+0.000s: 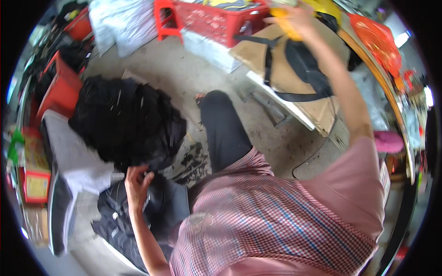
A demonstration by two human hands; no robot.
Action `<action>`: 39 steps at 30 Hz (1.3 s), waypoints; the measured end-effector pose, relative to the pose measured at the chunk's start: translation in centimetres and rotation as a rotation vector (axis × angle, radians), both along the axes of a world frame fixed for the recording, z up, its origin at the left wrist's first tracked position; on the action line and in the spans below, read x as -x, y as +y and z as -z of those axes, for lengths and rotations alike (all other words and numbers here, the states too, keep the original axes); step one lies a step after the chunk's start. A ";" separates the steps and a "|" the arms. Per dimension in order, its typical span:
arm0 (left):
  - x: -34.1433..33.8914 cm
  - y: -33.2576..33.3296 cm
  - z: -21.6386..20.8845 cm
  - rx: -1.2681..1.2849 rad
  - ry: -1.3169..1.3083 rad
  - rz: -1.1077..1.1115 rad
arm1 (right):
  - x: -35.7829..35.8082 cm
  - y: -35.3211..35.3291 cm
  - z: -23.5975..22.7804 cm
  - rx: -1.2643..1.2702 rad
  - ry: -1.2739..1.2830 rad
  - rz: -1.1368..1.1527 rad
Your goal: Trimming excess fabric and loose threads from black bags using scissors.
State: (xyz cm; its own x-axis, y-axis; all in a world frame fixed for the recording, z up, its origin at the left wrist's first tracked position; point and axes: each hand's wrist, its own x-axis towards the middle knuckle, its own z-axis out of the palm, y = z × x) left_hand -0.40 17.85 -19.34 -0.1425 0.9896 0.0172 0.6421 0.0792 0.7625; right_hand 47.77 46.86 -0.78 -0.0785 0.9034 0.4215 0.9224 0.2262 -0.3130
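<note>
My left hand (136, 184) is at the near edge of a large heap of black fabric (131, 119), its fingers loosely curled and the thumb apart; I see nothing held in it. Beside that forearm lie more black fabric pieces (165, 195). My right arm stretches far forward over a cardboard-covered table (255, 53). At its end my right hand (297, 20) is smeared by motion, next to a yellow item (289, 28) too blurred to name; whether it grips that item I cannot make out. Beneath the right forearm, a black piece with straps (301, 60) lies on the cardboard.
Beyond the table stands a red plastic basket (207, 23) on a white box (209, 48), beside a red stool (166, 18). A white sack (122, 25) sits at the far left. Red bins (60, 87) line the left side. An orange-red bag (375, 41) lies at the right.
</note>
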 end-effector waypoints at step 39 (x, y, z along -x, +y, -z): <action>25.4 -17.6 2.1 -0.017 -0.007 -0.479 | 28.0 -26.2 22.7 0.998 0.393 -1.263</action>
State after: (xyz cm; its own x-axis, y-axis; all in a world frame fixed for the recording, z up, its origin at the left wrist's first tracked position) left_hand -25.79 0.24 -21.41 -0.5830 0.8119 0.0298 0.5309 0.3529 0.7705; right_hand 19.79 20.70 -23.45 -0.9609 0.2660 -0.0773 0.1595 0.3029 -0.9396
